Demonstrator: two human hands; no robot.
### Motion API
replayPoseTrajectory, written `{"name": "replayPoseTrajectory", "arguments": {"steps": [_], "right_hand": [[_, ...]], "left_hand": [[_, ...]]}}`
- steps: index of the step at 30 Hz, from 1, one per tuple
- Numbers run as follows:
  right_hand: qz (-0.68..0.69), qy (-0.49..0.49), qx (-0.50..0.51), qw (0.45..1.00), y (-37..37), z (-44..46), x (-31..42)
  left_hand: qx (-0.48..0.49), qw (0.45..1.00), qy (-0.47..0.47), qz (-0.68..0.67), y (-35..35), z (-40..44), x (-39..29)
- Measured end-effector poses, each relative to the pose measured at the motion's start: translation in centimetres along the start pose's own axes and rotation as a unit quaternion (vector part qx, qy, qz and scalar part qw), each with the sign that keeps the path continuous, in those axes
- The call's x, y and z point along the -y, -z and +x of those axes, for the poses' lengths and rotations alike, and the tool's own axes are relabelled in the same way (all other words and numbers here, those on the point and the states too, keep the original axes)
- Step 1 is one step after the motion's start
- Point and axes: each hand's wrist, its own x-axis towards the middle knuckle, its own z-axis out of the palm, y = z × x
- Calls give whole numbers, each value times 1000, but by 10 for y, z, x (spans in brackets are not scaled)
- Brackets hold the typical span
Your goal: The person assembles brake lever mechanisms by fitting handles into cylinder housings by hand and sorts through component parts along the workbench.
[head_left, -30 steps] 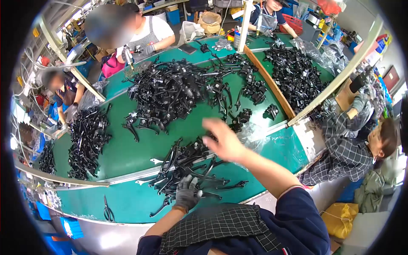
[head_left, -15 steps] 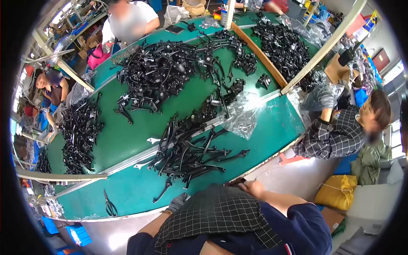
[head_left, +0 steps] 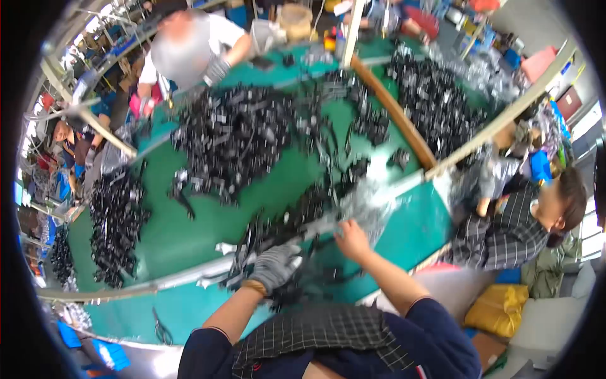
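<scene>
My left hand (head_left: 276, 266), in a grey glove, lies over the near pile of black lever-like parts (head_left: 287, 218). Motion blur smears its fingers, so any grip on a part is unclear. Bare, my right hand (head_left: 351, 240) is at the right side of this pile, beside a clear plastic bag (head_left: 372, 205). Its fingers point at the black parts and are blurred too. Both hands are above the near strip of the green table (head_left: 189, 237).
Larger heaps of black parts (head_left: 237, 136) lie farther back and at the left (head_left: 117, 221). A wooden divider (head_left: 394, 117) crosses the table. Scissors (head_left: 162, 328) rest near the front edge. Co-workers sit at the right (head_left: 505, 234), back (head_left: 189, 50) and far left.
Both my hands have come up from the table's front edge onto the near pile. The co-worker at the back has a gloved hand raised, and the view has shifted slightly.
</scene>
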Motion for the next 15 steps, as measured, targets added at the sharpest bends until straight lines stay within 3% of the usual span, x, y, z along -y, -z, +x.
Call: {"name": "replayPoseTrajectory", "arguments": {"steps": [1,3,4,6,7,8,11,12,15], "right_hand": [[-11,22,-69,997,-5,19,-8],[-92,-47,-46,994,-21,49,-17],[-100,-35,-62,992,-23,66,-19],[-92,-142,106,980,-26,81,-18],[-91,-144,106,980,-27,88,-21],[-72,-156,112,979,-29,92,-23],[-28,-183,132,974,-34,87,-31],[30,-175,114,978,-32,80,-36],[145,-149,73,975,-19,72,-35]], "left_hand": [[-25,1000,-17,5,-2,37,-3],[-53,979,-120,158,1,111,-11],[-72,976,-128,163,-5,142,-5],[-106,947,-149,262,-37,181,15],[-115,930,-158,310,-38,189,13],[-109,931,-160,310,-38,195,13],[62,977,27,204,-30,209,10],[67,976,31,203,-32,204,15],[-127,992,-21,16,-24,179,46]]}}
